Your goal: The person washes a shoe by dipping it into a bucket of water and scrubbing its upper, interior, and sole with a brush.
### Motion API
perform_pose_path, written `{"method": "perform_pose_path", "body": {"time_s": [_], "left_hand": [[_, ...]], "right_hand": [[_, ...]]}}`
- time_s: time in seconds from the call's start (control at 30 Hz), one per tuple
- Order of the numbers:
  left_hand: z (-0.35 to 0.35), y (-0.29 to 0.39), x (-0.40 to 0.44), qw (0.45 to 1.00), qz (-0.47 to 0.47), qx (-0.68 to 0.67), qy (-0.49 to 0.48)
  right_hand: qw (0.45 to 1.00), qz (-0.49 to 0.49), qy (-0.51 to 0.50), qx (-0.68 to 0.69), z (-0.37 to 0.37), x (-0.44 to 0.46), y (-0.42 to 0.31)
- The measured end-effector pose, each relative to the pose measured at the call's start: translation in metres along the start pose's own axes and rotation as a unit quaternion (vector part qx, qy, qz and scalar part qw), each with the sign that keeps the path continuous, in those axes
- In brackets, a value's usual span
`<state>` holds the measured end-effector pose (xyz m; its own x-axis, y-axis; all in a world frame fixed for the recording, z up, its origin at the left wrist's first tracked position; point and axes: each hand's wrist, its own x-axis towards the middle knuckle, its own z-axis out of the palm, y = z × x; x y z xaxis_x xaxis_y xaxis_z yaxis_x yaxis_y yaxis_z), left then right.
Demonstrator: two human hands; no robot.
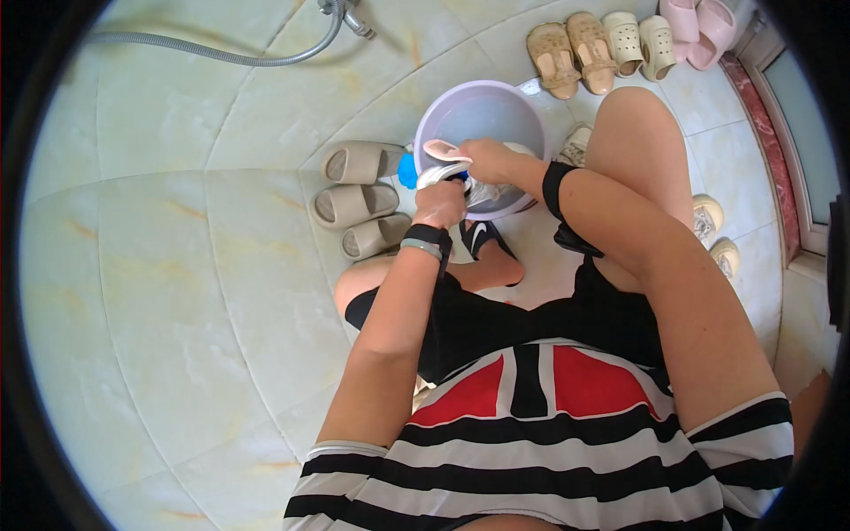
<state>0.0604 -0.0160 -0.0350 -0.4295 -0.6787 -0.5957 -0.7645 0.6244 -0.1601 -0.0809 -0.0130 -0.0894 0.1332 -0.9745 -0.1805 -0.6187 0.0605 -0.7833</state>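
A pale purple bucket (427, 111) with cloudy water stands on the tiled floor in front of me. Over its near left rim, my left hand (440, 203) is closed around a white item with a pale pink flap (445, 151); its exact kind is hard to make out. My right hand (485, 163) is closed at the right end of the flap, fingers partly hidden. Something dark blue shows between the hands. More white material (522, 155) lies in the bucket by my right wrist. A bright blue object (407, 171) sits against the bucket's left outside.
Several beige slippers (357, 205) line the wall at left. Tan shoes (571, 57), cream clogs (642, 46) and pink slippers (701, 31) stand at the back right. Pale shoes (708, 221) sit beyond my right knee. A metal hose (221, 55) hangs along the wall.
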Motion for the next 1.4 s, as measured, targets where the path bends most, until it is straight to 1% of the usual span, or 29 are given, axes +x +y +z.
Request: {"method": "perform_pose_path", "body": {"time_s": [0.07,0.1,0.17,0.27,0.37,0.5,0.57,0.7,0.77,0.8,0.83,0.87,0.9,0.93,1.0,1.03,1.07,1.1,1.17,1.2,1.27,1.3,1.37,1.4], "left_hand": [[-0.003,0.005,0.000,0.998,-0.032,-0.032,-0.032],[0.000,0.004,0.000,0.998,-0.032,-0.032,-0.031],[0.005,0.003,-0.002,1.000,-0.002,-0.014,0.019],[0.001,0.005,-0.004,1.000,-0.012,-0.026,-0.008],[0.001,0.010,-0.004,0.998,-0.036,-0.042,0.000],[0.000,0.012,-0.001,0.999,-0.030,-0.034,-0.007],[-0.001,0.013,0.002,0.999,-0.030,-0.032,-0.025],[0.012,0.007,0.009,0.999,-0.046,-0.019,-0.006],[0.020,0.000,0.002,0.990,-0.045,-0.077,0.105],[0.023,-0.001,-0.006,0.977,-0.034,-0.127,0.169],[0.026,-0.001,-0.013,0.977,-0.030,-0.128,0.170],[0.026,-0.001,-0.022,0.945,0.001,-0.197,0.261],[0.026,0.002,-0.030,0.899,0.031,-0.264,0.348],[0.027,0.005,-0.033,0.859,0.046,-0.292,0.418],[0.037,0.011,-0.029,0.864,0.054,-0.299,0.401],[0.042,0.015,-0.027,0.868,0.058,-0.304,0.389],[0.034,0.023,-0.029,0.922,0.042,-0.245,0.296],[0.038,0.033,-0.024,0.922,0.039,-0.248,0.296],[0.040,0.052,-0.011,0.927,-0.008,-0.182,0.328],[0.039,0.055,-0.005,0.926,-0.010,-0.185,0.330],[0.036,0.058,0.007,0.952,-0.056,-0.221,0.206],[0.035,0.059,0.014,0.951,-0.056,-0.224,0.206],[0.032,0.059,0.028,0.954,-0.109,-0.215,0.177],[0.030,0.059,0.034,0.954,-0.108,-0.218,0.178]], "right_hand": [[1.000,0.007,-0.004,-0.004,-0.004,-0.005,-0.001],[1.000,0.007,-0.004,-0.004,-0.005,-0.006,-0.003],[1.000,0.005,-0.006,-0.008,-0.007,-0.008,-0.004],[1.000,0.011,-0.001,-0.001,-0.007,-0.010,-0.006],[1.000,0.025,0.003,0.000,-0.010,-0.016,-0.010],[1.000,0.018,-0.007,0.005,-0.012,-0.018,-0.012],[1.000,0.023,-0.007,-0.001,-0.012,-0.017,-0.012],[1.000,0.012,-0.003,0.014,-0.010,-0.015,-0.008],[0.999,0.032,-0.012,0.006,-0.011,-0.010,-0.004],[0.999,0.034,-0.009,0.005,-0.013,-0.010,-0.003],[0.999,0.030,-0.002,0.019,-0.014,-0.011,-0.003],[0.999,0.026,0.003,0.033,-0.010,-0.010,0.001],[0.999,0.029,0.002,0.032,-0.008,-0.008,0.004],[0.999,0.035,-0.003,0.031,-0.008,-0.004,0.008],[0.999,0.045,-0.009,0.030,-0.007,-0.001,0.017],[0.998,0.053,0.004,0.031,-0.006,0.001,0.020],[0.998,0.059,0.016,0.033,-0.006,0.002,0.022],[0.998,0.058,0.012,0.031,-0.008,0.001,0.023],[0.990,0.108,0.037,0.077,-0.018,-0.003,0.023],[0.991,0.106,0.036,0.073,-0.024,-0.005,0.020],[0.989,0.133,0.056,0.042,-0.032,-0.012,0.020],[0.989,0.133,0.055,0.039,-0.036,-0.014,0.022],[0.996,0.065,0.063,0.008,-0.044,-0.018,0.030],[0.996,0.066,0.063,0.005,-0.046,-0.020,0.034]]}}
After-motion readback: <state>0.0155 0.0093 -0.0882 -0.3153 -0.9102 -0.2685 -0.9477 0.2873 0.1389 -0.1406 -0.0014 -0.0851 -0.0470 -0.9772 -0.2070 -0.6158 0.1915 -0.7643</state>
